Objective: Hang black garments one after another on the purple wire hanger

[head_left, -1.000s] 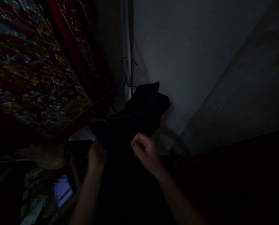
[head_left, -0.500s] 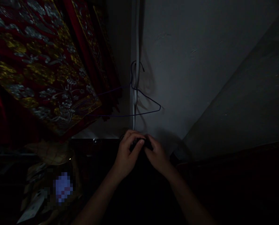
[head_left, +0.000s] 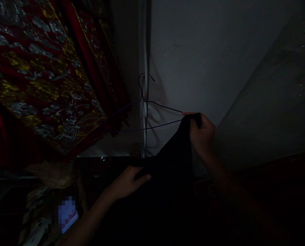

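A thin dark wire hanger (head_left: 165, 106) hangs by its hook at a pale vertical strip on the wall. My right hand (head_left: 202, 131) is closed on the upper edge of a black garment (head_left: 173, 164), right at the hanger's right end, which the cloth and fingers hide. Lower and to the left, my left hand (head_left: 129, 181) grips the same garment, thumb on top and fingers behind the cloth. The garment hangs down in front of me; its lower part melts into the dark, so its exact kind cannot be made out.
Red cloth with gold and silver sequin embroidery (head_left: 44, 75) hangs at the upper left, overlapping the hanger's left end. A lit, pixelated screen (head_left: 67, 212) glows at the lower left beside a tan bag-like object (head_left: 55, 174). A pale wall (head_left: 206, 51) stands behind.
My hands have moved apart. The right rose to the hanger's right end, bringing the black cloth there; the left dropped slightly and leftward. The garment is now spread out between them.
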`<state>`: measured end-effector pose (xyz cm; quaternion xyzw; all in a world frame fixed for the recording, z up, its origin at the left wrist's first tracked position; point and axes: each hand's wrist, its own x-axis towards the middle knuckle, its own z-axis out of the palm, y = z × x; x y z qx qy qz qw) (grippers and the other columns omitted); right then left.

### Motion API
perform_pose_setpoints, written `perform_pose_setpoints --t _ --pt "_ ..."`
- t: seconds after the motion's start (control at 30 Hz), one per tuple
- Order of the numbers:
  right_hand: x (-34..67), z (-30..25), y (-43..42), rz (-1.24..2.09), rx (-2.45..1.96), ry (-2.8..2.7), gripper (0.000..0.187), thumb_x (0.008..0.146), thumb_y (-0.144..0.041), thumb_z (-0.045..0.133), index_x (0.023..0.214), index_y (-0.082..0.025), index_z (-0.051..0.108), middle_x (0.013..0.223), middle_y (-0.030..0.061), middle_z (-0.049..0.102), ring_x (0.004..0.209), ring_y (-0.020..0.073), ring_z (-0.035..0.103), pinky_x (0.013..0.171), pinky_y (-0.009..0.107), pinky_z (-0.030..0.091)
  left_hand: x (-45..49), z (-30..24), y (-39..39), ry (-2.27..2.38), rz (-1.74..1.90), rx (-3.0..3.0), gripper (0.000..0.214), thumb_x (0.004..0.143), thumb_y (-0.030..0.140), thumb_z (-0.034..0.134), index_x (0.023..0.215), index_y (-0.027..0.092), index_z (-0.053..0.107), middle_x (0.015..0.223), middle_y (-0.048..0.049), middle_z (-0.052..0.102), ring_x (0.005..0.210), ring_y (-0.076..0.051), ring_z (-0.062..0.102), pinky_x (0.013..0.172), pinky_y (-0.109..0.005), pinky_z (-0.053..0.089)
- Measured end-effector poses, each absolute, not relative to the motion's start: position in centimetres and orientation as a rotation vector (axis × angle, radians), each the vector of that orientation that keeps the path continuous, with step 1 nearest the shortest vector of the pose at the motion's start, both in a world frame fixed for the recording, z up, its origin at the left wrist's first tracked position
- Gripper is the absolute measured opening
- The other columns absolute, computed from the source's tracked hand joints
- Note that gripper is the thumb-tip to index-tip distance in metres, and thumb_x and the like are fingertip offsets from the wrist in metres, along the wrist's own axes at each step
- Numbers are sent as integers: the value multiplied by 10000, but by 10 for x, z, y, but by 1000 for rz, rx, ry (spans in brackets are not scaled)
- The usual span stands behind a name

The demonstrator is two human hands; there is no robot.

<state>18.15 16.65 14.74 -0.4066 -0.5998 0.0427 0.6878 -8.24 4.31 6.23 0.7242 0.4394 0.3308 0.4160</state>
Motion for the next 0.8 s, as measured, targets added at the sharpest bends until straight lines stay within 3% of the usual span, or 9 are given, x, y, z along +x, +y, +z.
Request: perform_pose_setpoints --t 0.2,0.3,0.4,0.53,0.67,0.8 --pt "168 119 206 331 -897 -1490 228 821 -224 515 953 -186 698 975 81 743 948 217 680 894 357 503 -132 84 40 1467 683 2043 337 961 459 542 826 237 756 764 -37 751 684 -219 682 650 -275 453" --pt "141 112 212 600 -998 -1718 239 875 -266 458 770 -198 661 762 34 699 761 188 642 736 302 496 -158 84 47 1630 503 2163 378 964 435 522 699 235 702 682 -35 712 618 -203 640 619 -276 392" --pt "127 110 216 737 -1067 -1789 330 870 -337 518 567 -210 552 504 -22 523 503 141 483 521 261 387 -185 81 59 1846 368 2152 314 947 360 524 711 235 689 728 -50 726 662 -210 660 644 -280 390" --pt "144 120 208 709 -1082 -1832 363 838 -381 586 526 -203 528 496 -30 482 477 118 447 489 249 308 -207 92 75 2062 343 2057 306 948 351 465 777 223 685 777 -76 729 715 -229 679 683 -306 438" --pt "169 141 192 494 -1133 -2009 329 844 -373 574 566 -198 556 551 0 553 545 154 528 531 269 329 -202 120 81 2008 704 2177 302 938 360 441 965 214 704 1042 -108 741 993 -270 683 923 -385 492" --pt "174 157 177 478 -1095 -2124 306 872 -374 519 626 -200 567 595 10 585 585 174 564 569 286 388 -188 145 82 1816 1095 2256 276 917 381 489 1041 222 677 1353 -92 652 1281 -289 565 1134 -470 397"
